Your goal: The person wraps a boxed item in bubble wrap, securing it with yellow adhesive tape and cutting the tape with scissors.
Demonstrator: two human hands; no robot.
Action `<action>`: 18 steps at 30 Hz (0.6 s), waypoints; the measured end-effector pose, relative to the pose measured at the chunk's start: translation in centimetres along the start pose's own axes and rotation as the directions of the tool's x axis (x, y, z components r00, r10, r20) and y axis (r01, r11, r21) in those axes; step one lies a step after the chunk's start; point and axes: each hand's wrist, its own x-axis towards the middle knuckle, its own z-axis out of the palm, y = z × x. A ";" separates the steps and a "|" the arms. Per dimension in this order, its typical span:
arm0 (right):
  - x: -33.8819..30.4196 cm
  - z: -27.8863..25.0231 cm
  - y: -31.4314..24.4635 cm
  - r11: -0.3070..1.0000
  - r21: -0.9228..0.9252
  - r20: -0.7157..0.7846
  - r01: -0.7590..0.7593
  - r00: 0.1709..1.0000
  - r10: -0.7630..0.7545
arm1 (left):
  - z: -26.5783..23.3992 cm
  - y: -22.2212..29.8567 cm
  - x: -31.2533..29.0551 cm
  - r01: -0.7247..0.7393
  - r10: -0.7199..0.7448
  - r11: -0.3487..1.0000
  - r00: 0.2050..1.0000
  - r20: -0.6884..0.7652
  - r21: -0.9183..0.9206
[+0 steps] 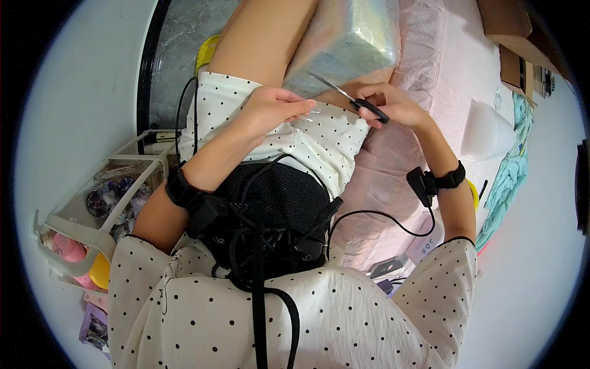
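Observation:
My right hand (pixel 393 106) is closed round the black handles of a pair of scissors (pixel 369 111). The blades point up and to the left, toward a box-shaped package (pixel 350 46) in shiny clear wrapping that rests against my legs. Over my lap, my left hand (pixel 270 112) pinches a small clear, glossy scrap (pixel 312 113), perhaps plastic film or tape; its exact kind is too small to tell. A gap separates the scissors from my left fingertips.
A pink striped bed cover (pixel 369 178) lies along my right, with a roll of clear wrap (pixel 487 130) and teal cloth (pixel 507 190) beyond it. Cardboard boxes (pixel 513 24) stand at the far right. To my left is a white rack (pixel 120 163) of small goods. Black cables (pixel 381 212) cross my lap.

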 end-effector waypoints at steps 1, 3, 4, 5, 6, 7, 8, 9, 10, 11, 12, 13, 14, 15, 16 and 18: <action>0.3 0.1 -0.1 1.000 -0.006 0.005 0.004 1.000 -0.004 | 0.0 -0.1 0.0 -0.002 0.002 1.000 1.000 -0.001 -0.004; 0.4 0.1 0.1 0.999 -0.023 -0.001 -0.025 1.000 0.025 | 0.0 -0.2 0.1 -0.005 0.005 1.000 1.000 -0.003 -0.010; 0.4 0.1 0.5 0.998 -0.034 -0.013 -0.059 0.998 0.059 | 0.0 -0.2 0.1 0.000 -0.001 1.000 1.000 0.020 0.007; 0.3 0.2 0.8 0.995 -0.043 -0.027 -0.094 0.995 0.093 | 0.0 -0.2 0.0 0.005 -0.007 1.000 0.999 0.045 0.025; 0.2 0.4 0.9 0.995 -0.035 -0.002 -0.092 0.996 0.092 | 0.1 -0.2 -0.1 0.011 -0.014 0.999 0.998 0.068 0.042; -0.1 0.8 1.0 0.996 -0.027 0.020 -0.090 0.996 0.090 | -0.1 -0.2 -0.2 0.026 -0.041 0.989 0.994 0.101 0.147; -0.6 1.4 1.0 0.996 -0.017 0.040 -0.088 0.995 0.089 | -0.4 -0.3 -0.4 0.036 -0.071 0.967 0.988 0.134 0.252; -1.6 1.7 -0.5 0.972 -0.198 0.036 -0.125 0.990 0.135 | -0.9 -0.3 -0.5 0.040 -0.098 0.935 0.984 0.149 0.352; -2.9 1.7 -1.3 0.944 -0.322 -0.013 -0.071 0.997 0.071 | -1.3 0.3 -1.1 0.000 -0.070 0.934 0.981 0.183 0.357; -4.9 1.8 -1.7 0.900 -0.434 -0.071 -0.039 0.997 0.009 | -1.6 1.4 -2.2 -0.044 -0.047 0.931 0.970 0.238 0.363; -6.8 1.8 -2.0 0.841 -0.541 -0.123 -0.016 0.990 -0.061 | -2.0 2.4 -3.0 -0.088 -0.026 0.925 0.956 0.291 0.371; -8.8 2.2 -2.2 0.845 -0.521 -0.269 -0.117 0.963 -0.032 | -2.7 2.8 -3.3 -0.097 -0.042 0.900 0.951 0.306 0.426; -10.7 2.7 -2.3 0.847 -0.486 -0.407 -0.213 0.914 -0.003 | -3.1 3.3 -3.6 -0.179 0.020 0.852 0.950 0.312 0.492; -11.8 3.0 -2.3 0.849 -0.436 -0.533 -0.299 0.846 0.024 | -3.3 3.9 -4.1 -0.256 0.082 0.792 0.944 0.319 0.555; -12.2 3.3 -2.3 0.865 -0.415 -0.532 -0.281 0.847 0.020 | -3.3 4.5 -4.4 -0.327 0.142 0.721 0.933 0.331 0.612; -13.1 3.9 -2.1 0.896 -0.369 -0.530 -0.245 0.848 0.014 | -2.9 5.5 -4.4 -0.261 0.094 0.809 0.942 0.322 0.527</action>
